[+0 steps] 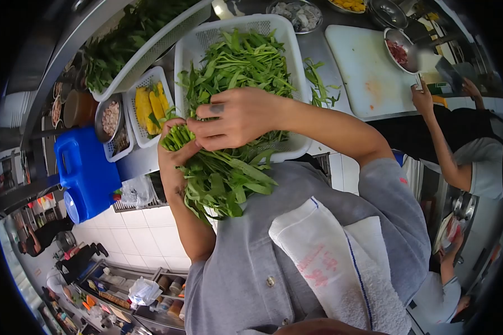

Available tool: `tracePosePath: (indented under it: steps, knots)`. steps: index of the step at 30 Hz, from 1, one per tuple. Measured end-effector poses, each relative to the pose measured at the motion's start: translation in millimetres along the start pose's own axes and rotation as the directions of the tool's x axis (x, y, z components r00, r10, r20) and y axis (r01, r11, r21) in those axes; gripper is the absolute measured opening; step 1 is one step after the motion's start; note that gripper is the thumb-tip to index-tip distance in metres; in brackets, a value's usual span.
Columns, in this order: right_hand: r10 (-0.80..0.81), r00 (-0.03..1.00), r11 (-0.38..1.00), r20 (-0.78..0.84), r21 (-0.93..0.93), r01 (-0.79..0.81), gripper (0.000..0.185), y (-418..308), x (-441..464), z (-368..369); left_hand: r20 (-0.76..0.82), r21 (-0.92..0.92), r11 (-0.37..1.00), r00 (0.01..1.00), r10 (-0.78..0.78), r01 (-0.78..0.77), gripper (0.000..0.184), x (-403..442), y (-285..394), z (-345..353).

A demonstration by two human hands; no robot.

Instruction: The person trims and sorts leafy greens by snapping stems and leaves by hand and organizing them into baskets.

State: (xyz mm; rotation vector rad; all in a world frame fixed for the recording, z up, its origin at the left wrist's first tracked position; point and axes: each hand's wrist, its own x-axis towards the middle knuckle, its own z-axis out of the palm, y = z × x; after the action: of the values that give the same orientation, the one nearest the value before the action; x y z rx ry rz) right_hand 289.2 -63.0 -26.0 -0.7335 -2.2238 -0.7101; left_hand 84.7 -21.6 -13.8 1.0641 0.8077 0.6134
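My left hand point(173, 146) is wrapped round a bunch of water spinach point(227, 178), its cut stems facing up and its leaves hanging toward my shirt. Over the top of the bunch, my right hand point(237, 118) is closed, thumb and fingers pinched on the stems by the left hand. Both hands are above the near left part of a white plastic basket point(299, 61), which is heaped with more loose water spinach point(246, 61). The tips of the left fingers are partly hidden behind the stems.
Left of the basket are a small basket of yellow vegetables point(151, 106), a bowl of chopped pieces point(110, 118) and a blue jug point(84, 173). Stray leaves point(321, 84) lie beside a white cutting board point(363, 67). At right, another person's hand point(423, 99) holds a pan point(399, 51).
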Motion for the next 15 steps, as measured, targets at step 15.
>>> tracePosePath:
  steps: [15]
  knots:
    - [0.108,0.987,0.992,0.119,-0.085,-0.098,0.013,1.0,-7.8,-12.4,-0.054,0.28,0.951,0.988,0.148,-0.127,0.035,5.3,3.3,25.2]
